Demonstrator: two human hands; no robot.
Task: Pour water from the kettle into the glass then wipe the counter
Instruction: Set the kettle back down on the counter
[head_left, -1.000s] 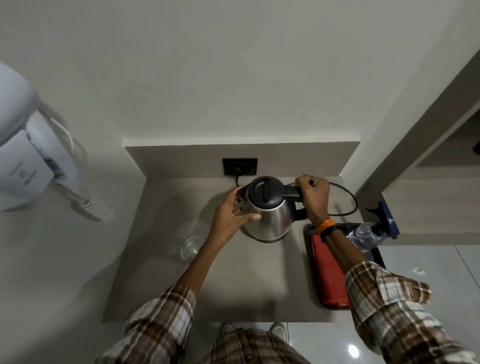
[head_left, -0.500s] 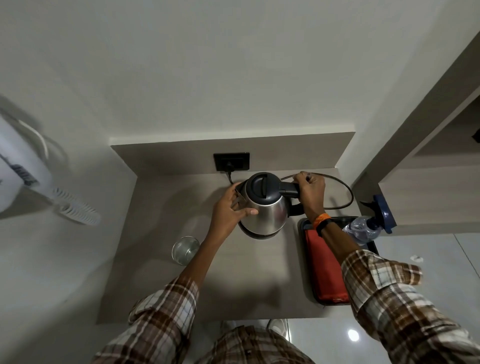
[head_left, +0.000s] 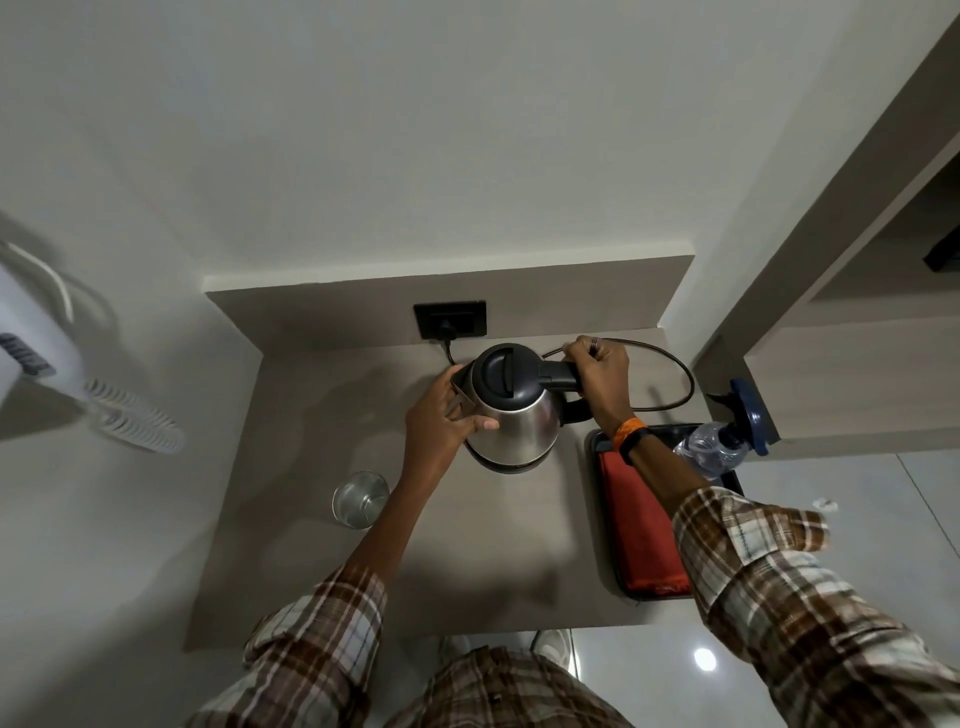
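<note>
A steel kettle (head_left: 519, 421) with a black lid stands on its base near the back of the beige counter (head_left: 483, 545). My right hand (head_left: 597, 379) is closed around its black handle. My left hand (head_left: 441, 421) rests against the kettle's left side by the spout, thumb across the steel body. A clear glass (head_left: 360, 499) stands upright on the counter to the front left, apart from both hands. A red cloth (head_left: 641, 530) lies folded in a black tray (head_left: 597, 441) on the right.
The kettle's black cord (head_left: 675, 374) loops from a wall socket (head_left: 451, 319) behind the kettle. A spray bottle (head_left: 724, 441) with a blue trigger lies at the tray's far right. A white wall-mounted hair dryer (head_left: 31, 332) with a coiled cord hangs at the left.
Both hands stay on the kettle as before. The view has shifted slightly, so the counter and kettle sit a little differently in frame.
</note>
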